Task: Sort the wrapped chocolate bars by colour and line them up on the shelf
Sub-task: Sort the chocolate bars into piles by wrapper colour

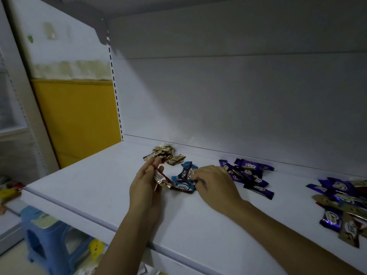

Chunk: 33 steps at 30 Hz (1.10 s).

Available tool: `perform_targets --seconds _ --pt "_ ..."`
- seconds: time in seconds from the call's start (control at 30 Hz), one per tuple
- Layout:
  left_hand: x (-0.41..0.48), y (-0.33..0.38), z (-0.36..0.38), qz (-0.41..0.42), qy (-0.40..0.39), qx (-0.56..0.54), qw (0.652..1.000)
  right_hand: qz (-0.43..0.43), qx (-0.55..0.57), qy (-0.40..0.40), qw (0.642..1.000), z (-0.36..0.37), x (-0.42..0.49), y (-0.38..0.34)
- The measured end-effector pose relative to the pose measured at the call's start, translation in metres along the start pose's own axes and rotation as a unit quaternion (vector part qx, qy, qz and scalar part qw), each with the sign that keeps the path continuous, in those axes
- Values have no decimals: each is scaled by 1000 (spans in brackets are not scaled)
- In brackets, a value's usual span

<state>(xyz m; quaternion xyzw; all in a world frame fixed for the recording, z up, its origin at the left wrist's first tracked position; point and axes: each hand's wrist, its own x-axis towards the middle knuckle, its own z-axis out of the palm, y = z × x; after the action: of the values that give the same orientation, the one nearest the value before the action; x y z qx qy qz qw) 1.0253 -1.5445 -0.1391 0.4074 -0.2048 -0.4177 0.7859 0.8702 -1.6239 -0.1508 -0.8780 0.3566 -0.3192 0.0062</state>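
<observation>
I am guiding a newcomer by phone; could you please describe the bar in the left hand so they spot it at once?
On the white shelf, find the gold pile by the back wall. Just in front, the left hand holds a dark red bar; neighbouring bars are blue.

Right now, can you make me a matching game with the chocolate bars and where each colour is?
Things:
1 gold bars
2 purple-only pile
3 blue bars
4 red-brown bar

Places:
A held in the left hand
B just right of the right hand
C between both hands
D near the back wall of the shelf

Pairs: 1-D, 2-B, 3-C, 4-A
</observation>
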Motion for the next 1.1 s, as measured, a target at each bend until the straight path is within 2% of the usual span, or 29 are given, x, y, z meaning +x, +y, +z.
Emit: perform_targets --seconds 0.07,0.1,0.17,0.2,0.27,0.33,0.4,0.5,0.57,0.63,0.77,0.83,0.93,1.1 --pt "-1 1 1 10 -14 14 1000 44 130 47 989 -5 2 -13" --pt "-3 1 3 20 -25 20 999 79 230 30 969 -7 5 -22" --pt "-8 3 7 51 -54 41 996 128 413 -44 901 -9 14 -42" --pt "-10 3 6 78 -63 70 993 130 445 -62 884 -8 17 -49" --pt "-9 6 -5 153 -58 182 970 119 445 -54 886 -9 27 -57" --pt "-1 19 -27 214 -21 349 912 111 434 -32 893 -14 42 -58" --pt "9 35 -60 232 31 533 813 117 414 -15 903 -15 60 -56" --pt "8 40 -94 191 37 662 724 156 376 1 913 -4 83 -51" --pt "6 31 -99 190 18 746 638 199 367 -3 909 10 97 -48" --pt "8 27 -99 191 3 779 596 233 349 -5 908 26 110 -45" --pt "12 30 -100 191 -9 791 581 282 314 28 906 51 136 -35" --pt "11 29 -102 192 -14 787 586 291 311 8 905 57 148 -28" --pt "11 31 -102 181 -17 786 591 262 266 -73 925 62 159 -18" --pt "14 31 -104 181 -16 782 596 218 203 -73 952 51 146 2"
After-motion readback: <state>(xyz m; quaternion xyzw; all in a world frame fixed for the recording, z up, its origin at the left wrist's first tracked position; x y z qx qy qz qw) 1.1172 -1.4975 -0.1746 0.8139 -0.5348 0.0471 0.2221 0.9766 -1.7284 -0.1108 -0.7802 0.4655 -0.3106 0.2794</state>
